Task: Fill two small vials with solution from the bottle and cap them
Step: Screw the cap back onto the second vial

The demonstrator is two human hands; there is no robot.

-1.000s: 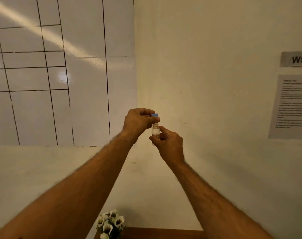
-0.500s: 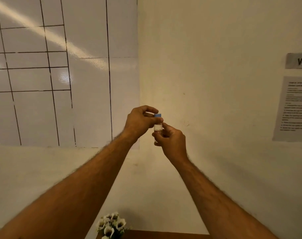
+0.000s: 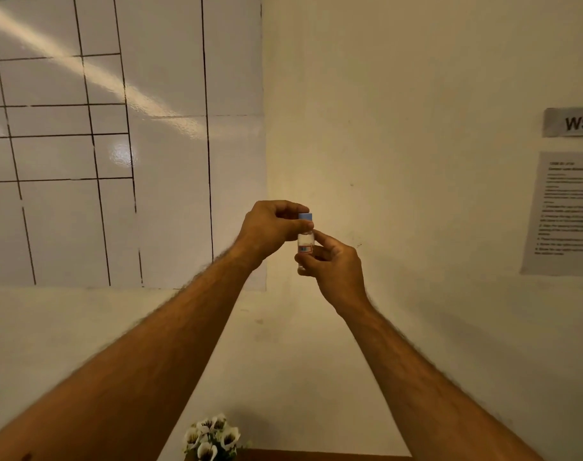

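Both arms are raised in front of the wall. My right hand (image 3: 335, 267) pinches a small clear glass vial (image 3: 305, 242) upright by its lower body; the vial carries a small red-edged label. A blue cap (image 3: 305, 216) sits on top of the vial. My left hand (image 3: 270, 227) grips that cap from the left with thumb and fingers. The bottle and any second vial are out of view.
A white grid-lined board (image 3: 117, 144) hangs on the left wall. Printed sheets (image 3: 569, 211) and a "WS" sign (image 3: 572, 123) hang at the right. White flowers (image 3: 212, 437) and a brown table edge (image 3: 316, 455) show at the bottom.
The blue cap went from just above the vial's open neck onto the vial. Both hands stayed together and rose slightly.
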